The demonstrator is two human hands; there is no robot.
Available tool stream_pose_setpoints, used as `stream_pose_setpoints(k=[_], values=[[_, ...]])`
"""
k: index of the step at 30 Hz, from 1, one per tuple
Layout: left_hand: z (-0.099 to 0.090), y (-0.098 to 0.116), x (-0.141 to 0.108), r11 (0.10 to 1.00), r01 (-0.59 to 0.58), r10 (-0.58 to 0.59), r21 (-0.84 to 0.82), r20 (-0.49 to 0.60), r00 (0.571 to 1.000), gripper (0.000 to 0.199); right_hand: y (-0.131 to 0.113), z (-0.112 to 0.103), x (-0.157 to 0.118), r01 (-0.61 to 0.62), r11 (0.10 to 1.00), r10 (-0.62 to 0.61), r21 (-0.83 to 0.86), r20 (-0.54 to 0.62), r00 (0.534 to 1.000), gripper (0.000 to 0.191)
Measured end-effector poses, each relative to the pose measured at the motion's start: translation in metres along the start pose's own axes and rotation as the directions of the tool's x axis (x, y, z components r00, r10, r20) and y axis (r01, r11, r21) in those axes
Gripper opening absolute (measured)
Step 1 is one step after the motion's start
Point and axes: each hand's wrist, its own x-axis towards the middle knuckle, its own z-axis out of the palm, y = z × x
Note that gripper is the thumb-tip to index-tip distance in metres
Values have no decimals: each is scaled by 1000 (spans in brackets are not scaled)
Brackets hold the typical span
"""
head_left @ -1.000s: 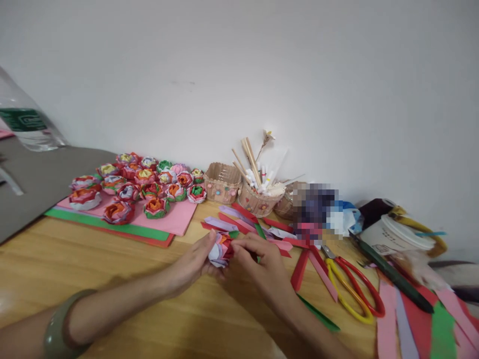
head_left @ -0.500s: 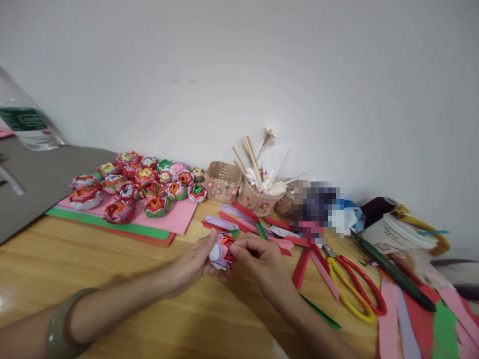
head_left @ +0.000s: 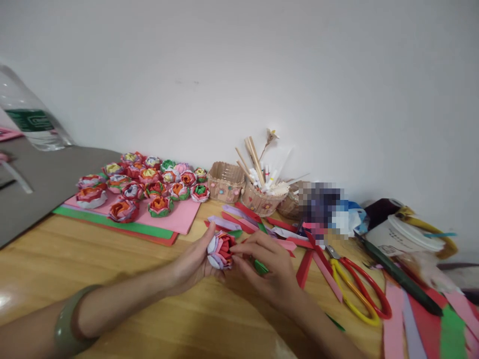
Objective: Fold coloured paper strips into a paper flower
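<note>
My left hand (head_left: 194, 262) is closed around the underside of a paper flower (head_left: 221, 251), its thumb up along the left side. The flower has white and lilac outer petals and red and orange inner ones. At its right edge, the thumb and fingertips of my right hand (head_left: 267, 264) pinch a petal. A green piece (head_left: 261, 268), probably paper, shows beneath the right hand's fingers. Just behind the hands lie folded paper strips (head_left: 245, 214) in red, lilac, pink and green.
Several finished paper flowers (head_left: 123, 211) sit on stacked coloured paper (head_left: 183, 219) at the left. Decorated baskets (head_left: 224, 187) stand by the wall, one with sticks and pens. Scissors (head_left: 359, 289), a dark green knife-like tool (head_left: 404, 279) and a white tub (head_left: 404, 237) are at the right.
The flower has turned a little in my left hand, showing more of its red petals. My right hand's fingers have shifted on its edge, and a green piece now shows beneath them.
</note>
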Motion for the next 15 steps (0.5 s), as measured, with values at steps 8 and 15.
stream_pose_setpoints(k=[8,15], values=[[-1,-1,0,997,58,-59,45,27,998,47,2,1,0,107,989,-100,-100,73,992,15],[-2,-1,0,992,121,-124,36,99,987,44,0,3,-8,322,795,-314,-514,106,943,14]])
